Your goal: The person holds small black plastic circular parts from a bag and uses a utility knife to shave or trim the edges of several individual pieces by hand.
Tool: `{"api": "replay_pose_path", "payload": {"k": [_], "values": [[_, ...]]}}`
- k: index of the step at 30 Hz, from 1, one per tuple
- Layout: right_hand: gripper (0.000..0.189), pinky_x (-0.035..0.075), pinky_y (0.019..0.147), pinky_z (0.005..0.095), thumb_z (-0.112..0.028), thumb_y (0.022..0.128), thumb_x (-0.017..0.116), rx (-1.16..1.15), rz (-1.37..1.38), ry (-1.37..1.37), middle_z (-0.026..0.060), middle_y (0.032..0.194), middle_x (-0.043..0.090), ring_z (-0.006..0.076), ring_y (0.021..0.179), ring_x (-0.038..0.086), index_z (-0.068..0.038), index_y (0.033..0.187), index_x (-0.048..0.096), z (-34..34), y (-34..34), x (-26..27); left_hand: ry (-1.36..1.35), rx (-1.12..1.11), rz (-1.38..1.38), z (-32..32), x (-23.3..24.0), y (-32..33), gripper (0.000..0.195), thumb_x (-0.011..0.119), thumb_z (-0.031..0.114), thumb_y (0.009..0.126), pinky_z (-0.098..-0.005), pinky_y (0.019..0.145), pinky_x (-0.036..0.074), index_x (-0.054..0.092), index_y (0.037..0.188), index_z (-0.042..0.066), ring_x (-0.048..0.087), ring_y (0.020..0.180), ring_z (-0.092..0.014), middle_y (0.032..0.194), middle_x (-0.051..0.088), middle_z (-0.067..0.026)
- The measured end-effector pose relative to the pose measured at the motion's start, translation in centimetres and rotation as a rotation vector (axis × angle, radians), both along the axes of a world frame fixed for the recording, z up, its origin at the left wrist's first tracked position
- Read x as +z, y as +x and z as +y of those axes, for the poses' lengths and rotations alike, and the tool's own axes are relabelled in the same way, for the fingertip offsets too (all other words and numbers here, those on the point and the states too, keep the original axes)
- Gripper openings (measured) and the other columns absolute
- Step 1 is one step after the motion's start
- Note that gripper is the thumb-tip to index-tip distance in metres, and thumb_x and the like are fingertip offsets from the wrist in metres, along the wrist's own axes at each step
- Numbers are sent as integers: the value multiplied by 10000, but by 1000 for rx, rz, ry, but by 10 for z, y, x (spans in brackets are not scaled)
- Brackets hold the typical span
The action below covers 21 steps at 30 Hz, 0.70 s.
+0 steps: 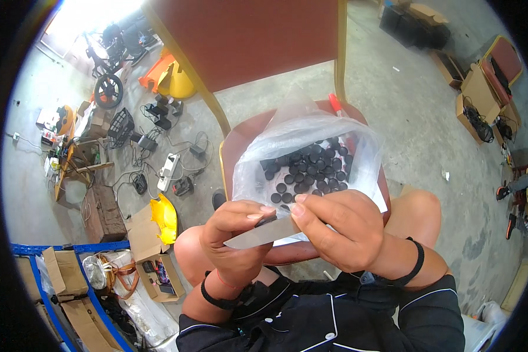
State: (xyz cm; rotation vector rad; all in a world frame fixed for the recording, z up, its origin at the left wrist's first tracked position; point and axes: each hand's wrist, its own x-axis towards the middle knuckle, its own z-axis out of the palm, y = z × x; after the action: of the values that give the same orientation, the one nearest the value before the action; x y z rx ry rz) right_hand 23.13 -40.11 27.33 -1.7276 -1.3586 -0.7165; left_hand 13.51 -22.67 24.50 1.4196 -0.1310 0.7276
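My right hand [347, 233] pinches one end of a flat metal blade [262, 233], whose pointed end reaches left across my left hand [235, 233]. Between my left thumb and fingers is a small black piece [266, 221], partly hidden by the blade and fingertips. Just beyond both hands, an opened clear plastic bag [251, 171] rests on the seat of a red chair [242, 141]. Many round black caps or plugs [314, 165] lie loose inside it. A small dark bit [285, 207] shows between my fingertips.
A red-capped marker [335, 104] and white paper [380, 201] are by the bag. The chair's backrest [255, 35] rises ahead. On the floor at left lie a white power strip [168, 171], cables and a yellow plastic part [163, 218]. A blue shelf frame [81, 273] stands lower left.
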Motion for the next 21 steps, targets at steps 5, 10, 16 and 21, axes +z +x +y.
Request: {"api": "replay_pose_path", "payload": {"k": [5,10,16,21], "values": [[346,511,561,301,-53,726,730,26,31,19,184,999,704,247,718,672,34,1059,698,2,-2,0,-92,-15,-5,-4,-3,-2,304,795,-45,784,-330,865,541,601,1001,43,677,969,-228,1024,683,-143],[357,499,577,286,-155,745,758,19,20,5,142,982,696,218,720,653,19,1051,701,1,0,-1,-151,-20,17,-8,-3,-4,304,808,2,803,-338,868,543,592,1013,47,668,978,-226,1020,676,-135],[428,491,605,282,-261,747,793,23,13,-22,120,999,683,201,725,634,10,1064,696,-2,2,-2,-144,-19,9,-7,-3,-4,302,802,-1,807,-342,870,542,592,1017,52,669,971,-228,1010,674,-124],[423,505,614,306,-166,729,810,36,35,19,138,997,687,220,730,644,13,1090,681,-6,8,-3,-124,10,-2,-10,1,-5,284,770,-32,828,-324,862,541,588,1032,48,666,977,-217,1035,666,-132]]}}
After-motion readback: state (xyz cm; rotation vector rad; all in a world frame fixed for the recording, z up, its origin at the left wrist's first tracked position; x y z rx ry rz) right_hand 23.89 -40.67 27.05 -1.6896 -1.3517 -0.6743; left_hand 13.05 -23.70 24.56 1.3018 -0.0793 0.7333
